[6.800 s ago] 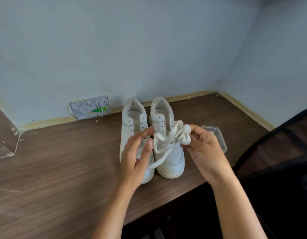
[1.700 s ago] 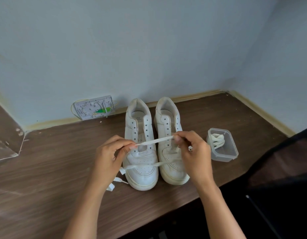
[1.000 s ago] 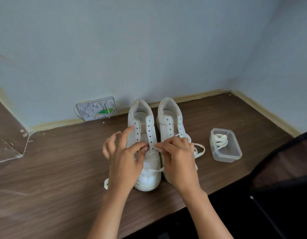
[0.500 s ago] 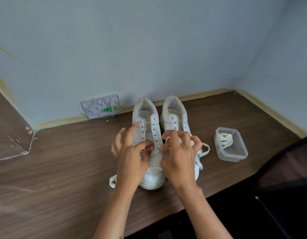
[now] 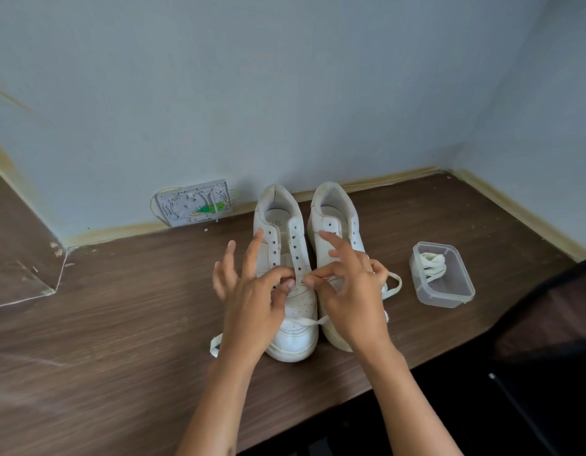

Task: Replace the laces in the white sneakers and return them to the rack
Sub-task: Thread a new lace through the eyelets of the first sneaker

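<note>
We see a clear rectangular plastic container [image 5: 442,280] without a lid on the dark wood-grain table [image 5: 120,324], holding a bundled white lace [image 5: 431,264]. Well to its left, two white leather sneakers [image 5: 293,291] stand side by side, heels toward the wall. Our left hand [image 5: 252,301] and right hand [image 5: 347,291] meet over the left sneaker, each pinching a flat white shoelace [image 5: 301,321] at a lower eyelet, remaining fingers spread.

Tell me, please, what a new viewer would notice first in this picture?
First, the two hands: the left hand and right hand pinch a white lace at the eyelets of the left sneaker, mid-table. The right sneaker stands beside it, and a clear tub with another lace sits to the right.
</note>
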### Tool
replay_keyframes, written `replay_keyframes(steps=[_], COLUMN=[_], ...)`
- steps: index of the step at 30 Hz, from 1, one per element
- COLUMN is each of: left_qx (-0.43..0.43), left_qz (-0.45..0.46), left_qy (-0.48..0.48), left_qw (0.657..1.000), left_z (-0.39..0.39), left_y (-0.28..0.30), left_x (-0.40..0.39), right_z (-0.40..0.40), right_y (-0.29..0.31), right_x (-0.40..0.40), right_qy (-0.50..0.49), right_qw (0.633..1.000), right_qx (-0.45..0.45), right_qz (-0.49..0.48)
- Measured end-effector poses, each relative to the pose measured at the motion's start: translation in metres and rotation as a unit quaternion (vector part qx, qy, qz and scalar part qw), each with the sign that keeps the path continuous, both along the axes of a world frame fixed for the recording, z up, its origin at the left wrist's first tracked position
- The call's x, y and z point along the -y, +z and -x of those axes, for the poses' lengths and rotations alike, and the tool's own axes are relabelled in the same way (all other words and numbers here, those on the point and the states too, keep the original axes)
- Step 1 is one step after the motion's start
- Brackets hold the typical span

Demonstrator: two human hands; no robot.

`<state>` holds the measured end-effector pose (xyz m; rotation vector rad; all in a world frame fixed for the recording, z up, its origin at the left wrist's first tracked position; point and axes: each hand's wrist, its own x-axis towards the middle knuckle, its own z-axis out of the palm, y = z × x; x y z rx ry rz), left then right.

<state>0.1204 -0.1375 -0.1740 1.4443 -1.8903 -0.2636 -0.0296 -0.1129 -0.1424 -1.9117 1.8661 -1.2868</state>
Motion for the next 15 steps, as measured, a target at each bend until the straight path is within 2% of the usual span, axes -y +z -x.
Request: replay_keyframes(steps=[3,11,15], left_qx=[0.019,0.033,0.036], left_qz=[-0.006,-0.063,-0.04], left_qy=[-0.004,-0.045,-0.034], left_qw=[1.0,0.996,0.998], left_z=[0.0,-0.007,0.0], left_y=[-0.001,0.003,0.001], left_x=[0.001,0.005,0.003], right_z=[-0.002,-0.011,-0.008], right_y=[-0.002,-0.014,-0.011], right_x=[0.001,0.0,0.0], right_qy=[-0.015,-0.048,-0.044], right_qw=[0.999,0.998,0.999], right_qx=[0.043,-0.03,-0.007], right_qz=[-0.002,0.037,0.018])
